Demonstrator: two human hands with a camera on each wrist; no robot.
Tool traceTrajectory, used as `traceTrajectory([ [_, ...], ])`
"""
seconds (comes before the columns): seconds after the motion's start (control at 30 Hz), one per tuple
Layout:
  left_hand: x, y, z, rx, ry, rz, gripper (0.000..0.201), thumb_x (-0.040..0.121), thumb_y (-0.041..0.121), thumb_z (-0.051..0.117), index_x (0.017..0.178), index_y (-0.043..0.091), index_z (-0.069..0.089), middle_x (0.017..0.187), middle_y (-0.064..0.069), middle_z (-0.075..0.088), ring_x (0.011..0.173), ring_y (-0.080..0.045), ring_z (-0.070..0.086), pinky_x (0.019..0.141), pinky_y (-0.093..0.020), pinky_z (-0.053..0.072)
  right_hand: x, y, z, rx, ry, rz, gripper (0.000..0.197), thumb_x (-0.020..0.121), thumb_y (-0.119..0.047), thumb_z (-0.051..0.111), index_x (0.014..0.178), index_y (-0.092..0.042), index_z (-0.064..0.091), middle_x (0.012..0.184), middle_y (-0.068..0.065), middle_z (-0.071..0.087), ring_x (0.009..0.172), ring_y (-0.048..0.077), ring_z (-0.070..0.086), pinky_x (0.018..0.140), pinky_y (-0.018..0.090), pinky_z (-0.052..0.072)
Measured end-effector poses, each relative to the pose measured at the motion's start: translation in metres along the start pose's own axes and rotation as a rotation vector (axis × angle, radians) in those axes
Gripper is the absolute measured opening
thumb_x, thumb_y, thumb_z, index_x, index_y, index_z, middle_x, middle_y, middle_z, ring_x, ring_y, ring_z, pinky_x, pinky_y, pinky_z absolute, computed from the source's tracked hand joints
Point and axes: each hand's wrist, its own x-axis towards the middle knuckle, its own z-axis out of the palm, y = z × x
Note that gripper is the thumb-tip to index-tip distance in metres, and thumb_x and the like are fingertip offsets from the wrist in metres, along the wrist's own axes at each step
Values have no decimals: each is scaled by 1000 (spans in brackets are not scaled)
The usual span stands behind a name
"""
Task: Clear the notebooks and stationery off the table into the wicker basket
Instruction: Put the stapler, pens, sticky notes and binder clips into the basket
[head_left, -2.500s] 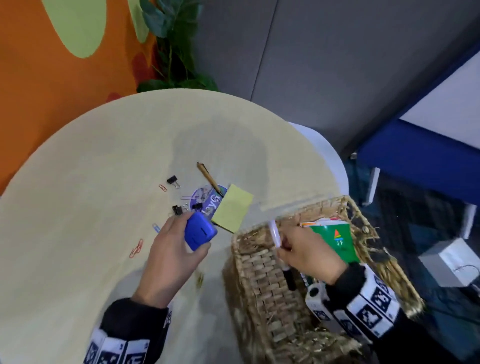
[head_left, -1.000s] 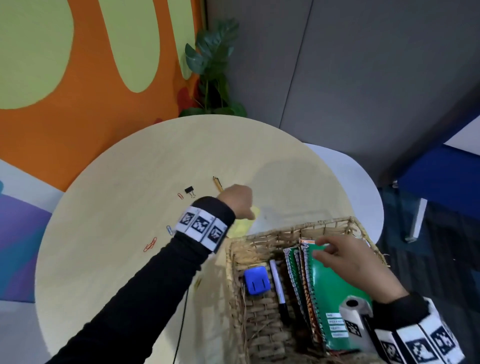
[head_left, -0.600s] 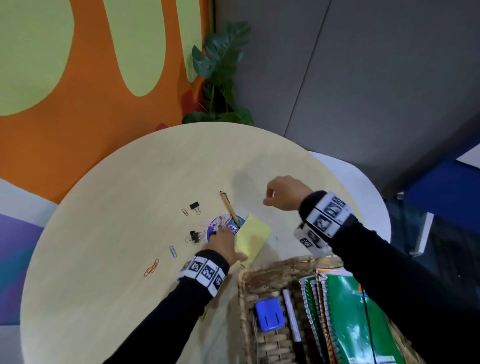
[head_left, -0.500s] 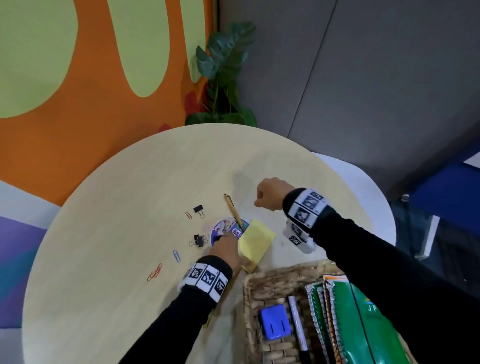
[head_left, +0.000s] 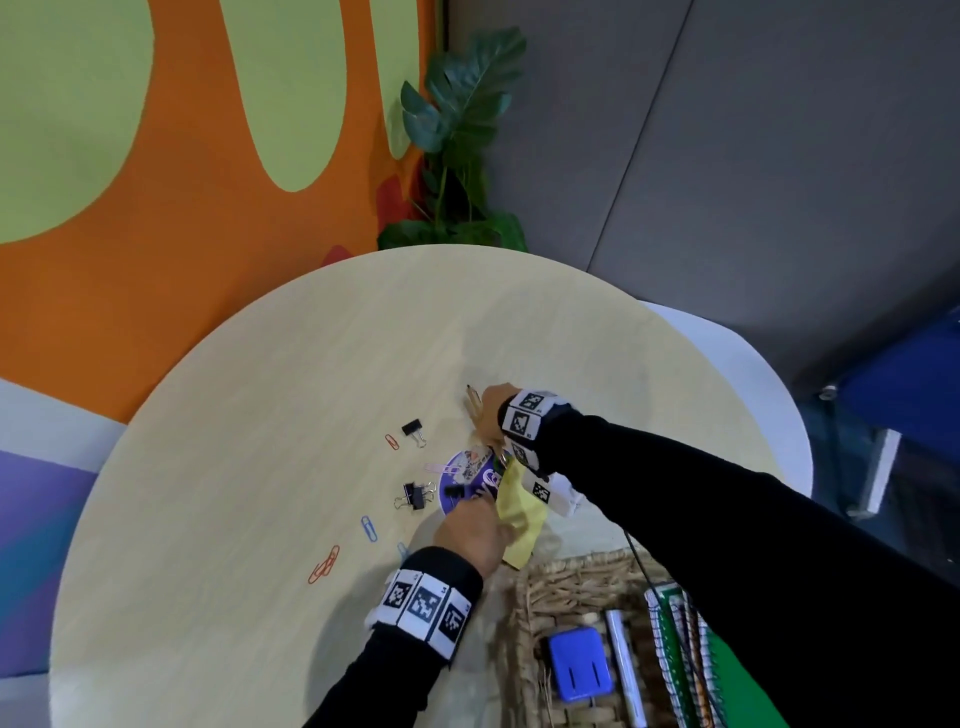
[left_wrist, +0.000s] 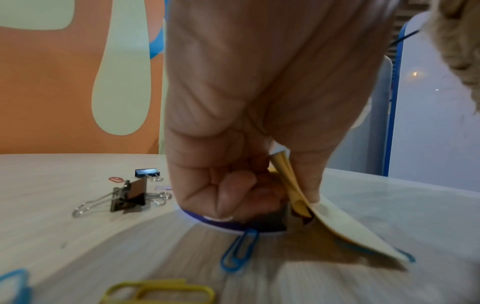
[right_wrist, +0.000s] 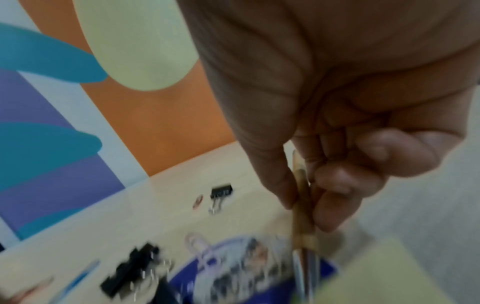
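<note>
On the round table my left hand (head_left: 480, 527) pinches one edge of a yellow sticky-note pad (head_left: 521, 512). The pad tilts up off the tabletop and off a round purple sticker (head_left: 465, 480). In the left wrist view my thumb and curled fingers (left_wrist: 228, 197) clamp the sticky-note pad (left_wrist: 337, 222), whose far edge still touches the wood. My right hand (head_left: 489, 415) pinches a brown pen (head_left: 472, 401) that lies just beyond the sticker. The right wrist view shows fingertips on both sides of the pen (right_wrist: 302, 205). The wicker basket (head_left: 540, 587) stands at the near right.
Inside the basket lie a blue block (head_left: 579, 665), a marker (head_left: 623, 665) and spiral notebooks (head_left: 685, 660). Two black binder clips (head_left: 413, 428) (head_left: 415, 496) and several coloured paper clips (head_left: 369, 527) are scattered left of the sticker. A potted plant (head_left: 457, 156) stands behind the table.
My right hand left the basket, crossed over the table and came down onto the pen. My left hand dropped the blue block in the basket, then reached the yellow pad and lifted its edge.
</note>
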Motion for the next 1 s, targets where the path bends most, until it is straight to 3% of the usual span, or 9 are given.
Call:
traceTrajectory([
  [0.13,-10,0,-7,-23,20,48,37,96,34,49,121,7,54,117,-11,65,99,-26,63,85,-35,51,-39,7,-46,242,131,31,15,81,-27,65,82,-12,59,87,8,66,73,27,60,65,29,50],
  [0.23,-23,1,-17,-33,55,103,32,95,26,48,118,7,58,115,-12,67,102,-29,63,88,-36,50,-107,18,-90,418,340,31,21,85,-28,60,72,-12,58,76,6,58,70,25,54,54,23,35],
  [0.37,-43,-3,-33,-109,168,117,37,95,29,51,126,9,55,120,-16,64,111,-28,59,82,-31,42,-204,45,-73,511,514,27,27,84,-27,59,70,-5,61,71,10,66,66,27,59,59,33,45],
  [0.43,-55,-6,-40,-113,250,131,39,95,30,53,126,7,56,120,-18,64,112,-31,58,84,-33,42,-242,54,-46,557,457,38,26,84,-26,60,74,-3,66,73,13,70,69,29,65,65,38,52],
  [0.63,-103,-3,-68,-216,450,195,29,93,28,56,115,10,63,108,-15,69,99,-32,62,74,-29,39,-278,57,65,424,-106,145,29,84,-20,57,63,-3,66,77,20,74,75,31,70,71,34,55],
  [0.77,-148,11,-67,-287,495,254,23,92,30,57,107,15,64,97,-8,70,88,-29,61,69,-27,37,-271,52,106,398,-273,226,24,84,-10,58,62,-3,65,54,7,68,58,19,69,76,35,61],
  [0.83,-163,17,-57,-302,476,277,21,90,30,60,102,14,62,88,-6,68,81,-26,59,66,-28,37,-270,45,112,385,-294,234,7,85,-5,57,82,-2,63,83,14,74,82,28,72,80,37,59],
  [0.9,-173,24,-44,-318,435,299,19,87,26,65,101,15,58,88,-1,65,84,-20,58,69,-25,35,-269,39,115,383,-289,218,30,88,-8,56,116,0,53,95,12,66,95,30,67,81,34,55],
  [1.0,-177,33,-25,-284,374,328,30,84,20,68,112,16,57,111,0,66,111,-15,60,77,-19,35,-268,29,118,314,-305,209,48,89,-13,56,132,1,42,100,11,59,99,28,62,83,33,50],
])
